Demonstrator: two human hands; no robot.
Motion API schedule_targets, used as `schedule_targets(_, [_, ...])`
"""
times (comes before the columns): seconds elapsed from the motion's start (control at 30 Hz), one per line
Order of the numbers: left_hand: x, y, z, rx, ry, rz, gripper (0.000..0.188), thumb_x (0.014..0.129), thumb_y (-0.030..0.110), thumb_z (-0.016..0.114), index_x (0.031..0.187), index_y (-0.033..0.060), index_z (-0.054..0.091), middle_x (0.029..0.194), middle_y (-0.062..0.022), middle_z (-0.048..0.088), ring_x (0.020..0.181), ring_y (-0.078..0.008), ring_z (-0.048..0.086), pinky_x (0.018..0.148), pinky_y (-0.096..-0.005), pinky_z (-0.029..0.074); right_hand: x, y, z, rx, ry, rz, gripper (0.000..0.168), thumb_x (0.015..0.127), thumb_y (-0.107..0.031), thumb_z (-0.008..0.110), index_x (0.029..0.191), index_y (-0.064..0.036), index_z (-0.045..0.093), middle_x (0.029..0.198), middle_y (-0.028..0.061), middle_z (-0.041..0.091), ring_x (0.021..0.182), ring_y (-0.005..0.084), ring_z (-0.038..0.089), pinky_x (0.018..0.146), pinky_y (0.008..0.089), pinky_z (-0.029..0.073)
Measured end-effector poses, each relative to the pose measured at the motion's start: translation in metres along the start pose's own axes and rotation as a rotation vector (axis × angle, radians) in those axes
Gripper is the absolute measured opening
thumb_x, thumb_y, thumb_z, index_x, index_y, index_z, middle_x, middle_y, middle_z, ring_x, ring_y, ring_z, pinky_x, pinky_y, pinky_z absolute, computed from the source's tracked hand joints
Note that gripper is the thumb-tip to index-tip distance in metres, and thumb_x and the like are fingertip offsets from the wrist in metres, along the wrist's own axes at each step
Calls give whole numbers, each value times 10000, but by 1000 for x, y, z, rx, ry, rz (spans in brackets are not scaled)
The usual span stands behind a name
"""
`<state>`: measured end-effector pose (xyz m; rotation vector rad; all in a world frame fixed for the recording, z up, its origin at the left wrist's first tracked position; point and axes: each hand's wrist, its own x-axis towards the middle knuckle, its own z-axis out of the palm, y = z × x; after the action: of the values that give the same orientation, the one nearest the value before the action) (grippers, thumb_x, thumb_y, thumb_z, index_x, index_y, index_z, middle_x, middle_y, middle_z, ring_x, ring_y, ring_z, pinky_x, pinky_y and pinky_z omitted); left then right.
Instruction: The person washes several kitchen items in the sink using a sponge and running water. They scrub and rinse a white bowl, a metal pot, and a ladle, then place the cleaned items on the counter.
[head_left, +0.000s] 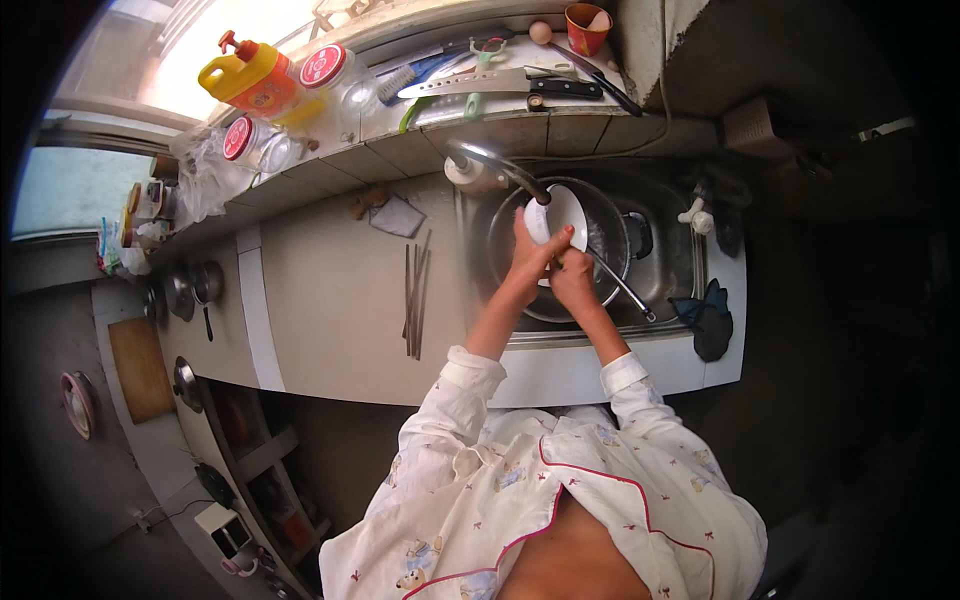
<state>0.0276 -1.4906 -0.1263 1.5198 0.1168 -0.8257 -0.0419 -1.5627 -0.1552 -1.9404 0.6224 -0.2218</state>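
Note:
My left hand (531, 253) grips a white bowl (568, 215) tilted on its side, its thumb across the rim. The curved metal faucet (525, 178) ends right at the bowl. My right hand (574, 276) is curled against the bowl's near side, touching my left hand; a bit of green shows between them, and what its fingers hold is hidden. Below both hands a large metal pot (628, 259) stands in the steel sink (667, 274). A long utensil with a metal handle (626, 291) leans over the pot's rim; its other end is hidden near my right hand.
Left of the sink lie several chopsticks (415, 300) and a folded cloth (397, 216). A soap dispenser (471, 176) stands behind the pot. A knife (495, 84), jars (259, 146) and a yellow pump bottle (259, 79) crowd the ledge. Dark cloths (709, 322) lie at the right.

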Motion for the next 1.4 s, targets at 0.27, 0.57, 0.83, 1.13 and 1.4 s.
schedule_targets(0.27, [11, 20, -72, 107, -284, -42, 481, 820, 93, 560, 1270, 82, 391, 1184, -110, 507, 1031, -263, 565, 705, -411, 550, 11, 11, -42, -400, -225, -992, 398, 637, 60, 606, 1030, 14, 562, 1045, 148, 610, 1069, 318, 566, 965, 432, 447])
schedule_targets(0.57, [8, 8, -73, -182, -312, -266, 526, 801, 76, 558, 1300, 52, 393, 1164, -130, 529, 1040, -265, 571, 859, -422, 511, 21, 25, -33, -300, -251, -998, 326, 600, 82, 576, 911, -14, 566, 871, 163, 595, 909, 365, 578, 839, 418, 461])
schedule_targets(0.83, [1, -17, -71, 424, 0, 167, 612, 726, 64, 655, 1251, -44, 359, 1180, -213, 471, 1099, -339, 521, 923, -406, 454, 8, 40, -58, -327, -295, -837, 374, 657, 61, 560, 1022, -22, 571, 1035, 164, 601, 1054, 355, 552, 910, 415, 456])
schedule_targets(1.13, [-40, -21, -82, 1179, 220, 1006, 708, 659, -89, 654, 1282, -70, 319, 1182, -312, 469, 1077, -476, 489, 916, -463, 437, -1, 97, -7, -506, -114, -432, 461, 672, 64, 559, 1129, 11, 555, 1186, 188, 571, 1163, 353, 509, 965, 420, 425])
schedule_targets(1.4, [-108, -57, -144, -70, 530, -14, 711, 784, 42, 663, 1344, 41, 225, 1295, -199, 401, 1150, -347, 495, 898, -468, 490, 9, 127, 38, -586, -509, -309, 443, 867, -228, 591, 1277, -99, 483, 1228, 197, 543, 1235, 370, 430, 1057, 472, 284])
